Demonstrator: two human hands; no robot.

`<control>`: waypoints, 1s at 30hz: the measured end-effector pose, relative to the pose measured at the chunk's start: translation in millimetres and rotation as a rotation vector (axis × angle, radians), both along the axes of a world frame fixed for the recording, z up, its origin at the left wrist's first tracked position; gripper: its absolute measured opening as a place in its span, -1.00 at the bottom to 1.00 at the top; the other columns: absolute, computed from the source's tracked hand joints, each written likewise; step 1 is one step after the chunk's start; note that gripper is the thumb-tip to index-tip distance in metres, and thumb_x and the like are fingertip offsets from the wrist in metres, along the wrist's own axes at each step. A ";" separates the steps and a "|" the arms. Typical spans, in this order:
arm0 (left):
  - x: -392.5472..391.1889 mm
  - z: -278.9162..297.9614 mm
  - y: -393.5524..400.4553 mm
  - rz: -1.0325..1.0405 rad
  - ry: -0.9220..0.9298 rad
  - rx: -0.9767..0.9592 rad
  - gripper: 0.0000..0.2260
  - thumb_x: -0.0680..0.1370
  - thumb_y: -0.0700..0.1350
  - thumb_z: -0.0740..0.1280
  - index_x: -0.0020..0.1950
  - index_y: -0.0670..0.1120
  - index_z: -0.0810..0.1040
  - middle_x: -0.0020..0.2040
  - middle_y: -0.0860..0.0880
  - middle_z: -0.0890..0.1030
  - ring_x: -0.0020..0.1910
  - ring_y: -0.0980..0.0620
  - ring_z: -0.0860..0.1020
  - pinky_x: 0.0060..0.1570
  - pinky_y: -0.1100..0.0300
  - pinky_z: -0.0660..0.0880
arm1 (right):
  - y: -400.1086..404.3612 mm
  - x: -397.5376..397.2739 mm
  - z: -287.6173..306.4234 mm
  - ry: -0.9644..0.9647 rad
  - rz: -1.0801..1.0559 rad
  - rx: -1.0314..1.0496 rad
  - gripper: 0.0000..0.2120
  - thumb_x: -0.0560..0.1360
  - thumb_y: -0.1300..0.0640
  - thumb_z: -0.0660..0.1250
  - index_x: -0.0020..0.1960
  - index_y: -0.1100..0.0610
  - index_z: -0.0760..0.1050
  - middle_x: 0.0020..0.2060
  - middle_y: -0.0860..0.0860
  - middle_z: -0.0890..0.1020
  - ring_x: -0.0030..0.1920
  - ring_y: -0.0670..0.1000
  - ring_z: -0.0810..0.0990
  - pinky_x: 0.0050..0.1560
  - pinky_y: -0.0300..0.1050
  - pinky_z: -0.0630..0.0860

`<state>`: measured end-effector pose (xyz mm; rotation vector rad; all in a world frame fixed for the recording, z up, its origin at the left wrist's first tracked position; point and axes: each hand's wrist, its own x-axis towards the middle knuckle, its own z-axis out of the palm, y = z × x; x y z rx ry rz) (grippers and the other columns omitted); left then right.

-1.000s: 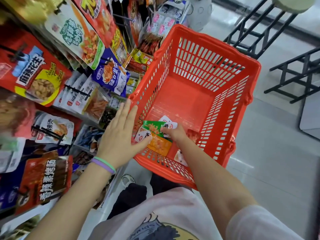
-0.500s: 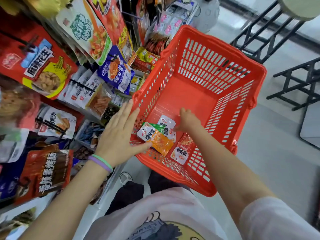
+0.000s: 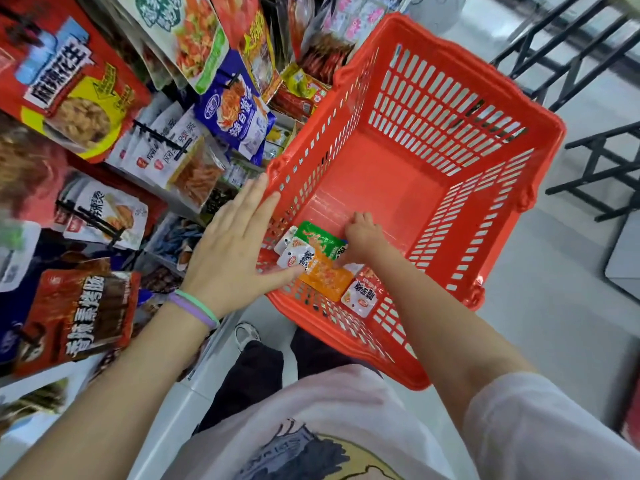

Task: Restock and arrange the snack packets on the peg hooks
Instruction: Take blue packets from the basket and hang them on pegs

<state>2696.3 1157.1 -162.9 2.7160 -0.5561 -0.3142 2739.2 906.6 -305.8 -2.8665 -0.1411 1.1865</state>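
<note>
- My left hand lies flat, fingers straight, on the basket rim.
- My right hand is down on the packets at the near corner; whether it pinches one, I can't tell.
- They look light, soft and slick; best pinched by an edge.
- Beyond, hooks carry hanging bags.

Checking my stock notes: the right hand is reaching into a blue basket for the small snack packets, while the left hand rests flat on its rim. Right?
Not quite. The head view shows the basket is red-orange, not blue. The rest holds: right hand at the small snack packets, left hand flat on the rim.
</note>
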 end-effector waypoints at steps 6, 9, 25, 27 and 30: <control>-0.7 0.3 -1.0 0.008 0.005 0.009 -0.04 0.47 0.47 0.22 0.67 -0.08 0.06 0.69 0.01 -0.12 0.65 0.09 -0.15 0.57 0.03 -0.08 | 17.2 -3.1 6.4 0.175 -0.281 0.277 -0.15 0.29 -0.20 0.62 0.34 0.25 0.37 0.20 0.12 0.54 0.19 0.15 0.54 0.04 -0.07 0.46; -0.3 0.9 -0.6 0.005 0.011 0.010 -0.04 0.46 0.48 0.18 0.67 -0.09 0.06 0.69 -0.01 -0.11 0.65 0.05 -0.13 0.57 0.01 -0.07 | 32.2 -18.4 -0.8 0.102 -0.366 0.306 -0.25 0.29 -0.21 0.61 0.25 0.25 0.45 0.09 0.12 0.58 0.03 0.08 0.52 -0.06 -0.09 0.46; -7.0 1.5 -26.2 0.072 -0.026 0.177 0.12 0.38 0.59 0.03 0.65 -0.23 0.05 0.67 -0.21 -0.08 0.65 -0.22 -0.07 0.56 -0.18 -0.01 | -6.4 31.8 44.1 0.501 -0.057 0.198 -0.48 0.41 -0.02 0.58 0.29 0.12 0.57 0.00 0.00 0.68 -0.06 0.05 0.64 0.01 -0.09 0.57; -6.8 1.1 -26.5 0.080 -0.030 0.191 0.13 0.38 0.59 0.01 0.65 -0.24 0.04 0.67 -0.21 -0.08 0.65 -0.22 -0.07 0.55 -0.19 0.00 | -15.9 32.0 44.7 0.539 0.084 0.039 -0.37 0.38 -0.06 0.59 0.38 0.10 0.53 0.17 0.05 0.66 0.09 0.09 0.61 0.21 0.00 0.54; -7.8 -0.2 -28.1 0.091 -0.031 0.206 0.13 0.38 0.59 -0.01 0.65 -0.24 0.03 0.68 -0.19 -0.08 0.65 -0.21 -0.07 0.55 -0.19 0.04 | -22.6 23.2 36.1 0.533 0.104 -0.060 -0.29 0.35 -0.12 0.59 0.42 0.09 0.49 0.26 0.04 0.62 0.28 0.15 0.56 0.35 0.11 0.47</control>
